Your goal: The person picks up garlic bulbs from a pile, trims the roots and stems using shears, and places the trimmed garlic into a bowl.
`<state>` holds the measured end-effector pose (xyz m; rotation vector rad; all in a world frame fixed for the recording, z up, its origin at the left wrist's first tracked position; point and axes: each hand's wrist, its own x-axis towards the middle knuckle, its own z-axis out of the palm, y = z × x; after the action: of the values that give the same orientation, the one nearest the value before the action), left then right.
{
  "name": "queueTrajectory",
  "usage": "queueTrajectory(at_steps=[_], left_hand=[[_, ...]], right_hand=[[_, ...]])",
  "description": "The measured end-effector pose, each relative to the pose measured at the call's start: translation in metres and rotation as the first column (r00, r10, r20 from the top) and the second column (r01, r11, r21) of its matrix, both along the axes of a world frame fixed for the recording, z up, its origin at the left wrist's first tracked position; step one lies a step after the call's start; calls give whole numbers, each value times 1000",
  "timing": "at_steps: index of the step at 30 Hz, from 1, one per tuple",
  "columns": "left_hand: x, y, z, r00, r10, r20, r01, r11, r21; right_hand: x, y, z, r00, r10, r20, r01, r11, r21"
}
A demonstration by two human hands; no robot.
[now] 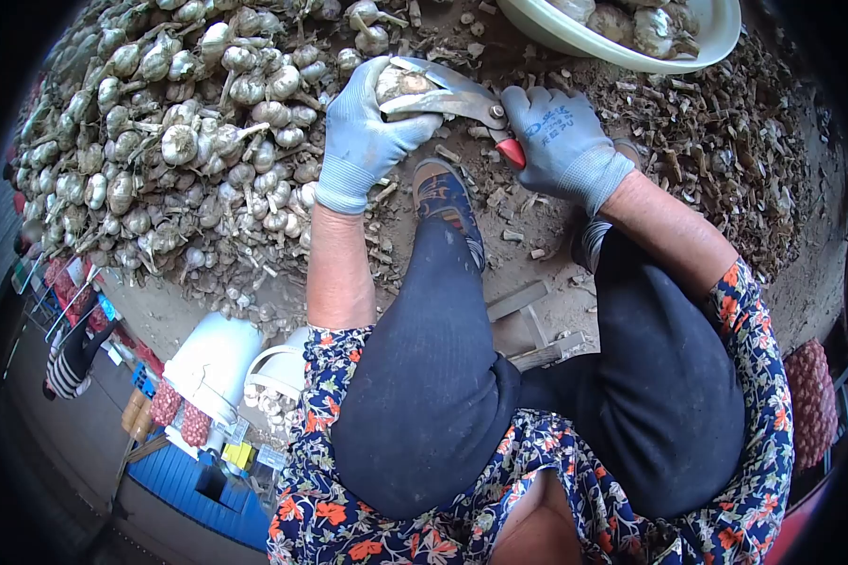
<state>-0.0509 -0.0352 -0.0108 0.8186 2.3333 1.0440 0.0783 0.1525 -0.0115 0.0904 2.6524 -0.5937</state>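
Note:
My left hand (pixel 366 141), in a grey-blue work glove, is closed around a garlic bulb (pixel 401 87). The metal blades of a pair of pruning shears (pixel 462 102) lie over and around that bulb. Gripping the shears by their red handle is my right hand (pixel 561 139), gloved the same way; its fingers wrap round the handle and hide most of it. A big heap of garlic bulbs with stems (pixel 179 141) rises just beyond and to the left of my left hand.
A pale basin (pixel 622 58) holding garlic bulbs stands at the top right. Cut stem pieces (pixel 697 141) litter the ground on the right. White buckets (pixel 212 358), filled net bags (pixel 196 424) and a person in a striped top (pixel 66 372) are at lower left.

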Motion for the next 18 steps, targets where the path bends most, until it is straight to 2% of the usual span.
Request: queueTrajectory(at_steps=[2, 3, 5, 6, 7, 8, 9, 10, 11, 13, 18], left_hand=[[-1, 1, 1, 997, 6, 80, -6, 1000, 2], [1, 3, 1, 997, 5, 80, -5, 1000, 2], [9, 9, 4, 977, 100, 188, -113, 992, 56], [8, 8, -4, 914, 121, 388, -218, 952, 217], [6, 3, -14, 916, 119, 383, -216, 951, 222], [5, -3, -23, 796, 71, 602, -357, 858, 371], [5, -8, -31, 634, -36, 772, -515, 725, 457], [9, -9, -32, 578, -73, 813, -593, 646, 480], [11, -8, -34, 581, -74, 811, -592, 645, 483], [18, -6, -38, 449, -275, 850, -650, 552, 522], [32, 8, -32, 470, -119, 874, -607, 675, 419]], right_hand=[[1, 4, -9, 998, -23, 51, 28, 993, -113], [2, 7, -22, 998, -24, 52, 29, 993, -114], [10, 12, -46, 969, -208, 134, 231, 956, -183], [15, 16, -50, 959, -221, 177, 252, 951, -182], [17, 21, -46, 960, -222, 171, 252, 951, -179], [21, 25, -37, 939, -212, 271, 297, 897, -327], [28, 27, -29, 911, -182, 371, 351, 816, -460], [39, 22, -26, 807, -241, 539, 572, 548, -611], [43, 21, -24, 732, -107, 673, 666, 320, -674], [44, 13, -18, 770, -34, 637, 633, 167, -756], [27, 4, -33, 867, -55, 496, 493, 252, -833]])
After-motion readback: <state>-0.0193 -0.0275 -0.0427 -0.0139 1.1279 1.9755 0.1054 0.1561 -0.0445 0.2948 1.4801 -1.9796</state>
